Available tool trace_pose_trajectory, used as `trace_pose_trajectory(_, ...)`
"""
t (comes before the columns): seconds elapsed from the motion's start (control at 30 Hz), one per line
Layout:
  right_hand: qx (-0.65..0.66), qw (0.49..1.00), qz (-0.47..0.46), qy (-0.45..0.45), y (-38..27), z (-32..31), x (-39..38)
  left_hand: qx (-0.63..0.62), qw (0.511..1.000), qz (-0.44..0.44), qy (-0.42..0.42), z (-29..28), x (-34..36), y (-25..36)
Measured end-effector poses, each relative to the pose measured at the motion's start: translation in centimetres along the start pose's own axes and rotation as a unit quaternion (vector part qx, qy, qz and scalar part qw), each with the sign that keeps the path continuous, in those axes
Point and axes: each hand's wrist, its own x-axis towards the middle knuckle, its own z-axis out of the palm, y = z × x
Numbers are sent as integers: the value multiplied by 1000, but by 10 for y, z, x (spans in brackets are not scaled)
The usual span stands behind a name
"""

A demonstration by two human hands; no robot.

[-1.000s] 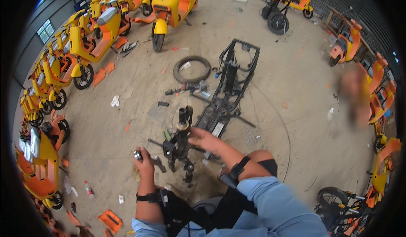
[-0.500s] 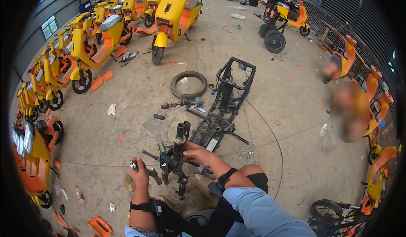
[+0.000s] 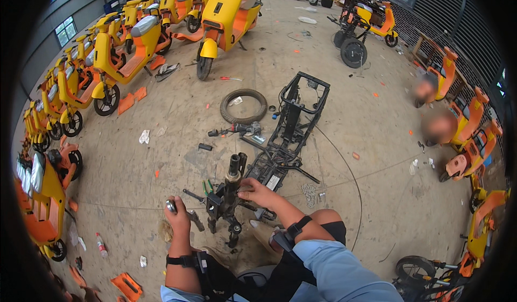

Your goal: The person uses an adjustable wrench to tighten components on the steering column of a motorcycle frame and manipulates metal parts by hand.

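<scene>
In front of me, a stripped black scooter frame (image 3: 273, 164) lies on the concrete, its upright steering head tube (image 3: 232, 177) at the near end. My right hand (image 3: 257, 191) has its fingers against the right side of that tube, just below the pale metal collar; the fingertips are partly hidden. To the left of the frame, my left hand (image 3: 179, 218) is closed round a shiny, round metal piece (image 3: 171, 205), whose rest the fingers cover. Green-handled pliers (image 3: 207, 187) and a wrench (image 3: 193, 195) lie beside the tube.
Beyond the frame lie a loose tyre (image 3: 243, 106), a power tool (image 3: 237, 130) and a black cylinder (image 3: 205, 147). A small pile of metal parts (image 3: 309, 194) sits to the right. Yellow scooters (image 3: 125, 60) stand in rows at left. A cable (image 3: 353, 178) curves across the floor.
The whole view has shifted slightly. Both hands keep about the same places, the left on the metal piece and the right at the head tube.
</scene>
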Motion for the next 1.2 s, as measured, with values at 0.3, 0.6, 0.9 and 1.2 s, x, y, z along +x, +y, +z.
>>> trace_pose_trajectory(0.3,-71,996,-12,42,-25,-1,-45,-27,999,-13,12,4,-7,4)
trace_pose_trajectory(0.6,107,992,47,-57,-22,35,-72,23,1000,12,1,13,-7,-12)
trace_pose_trajectory(0.9,53,998,26,-16,-32,57,-73,-23,999,-27,-19,28,-15,11)
trace_pose_trajectory(1.2,-52,987,-42,147,-13,39,-48,-11,1000,-16,-19,28,-14,8)
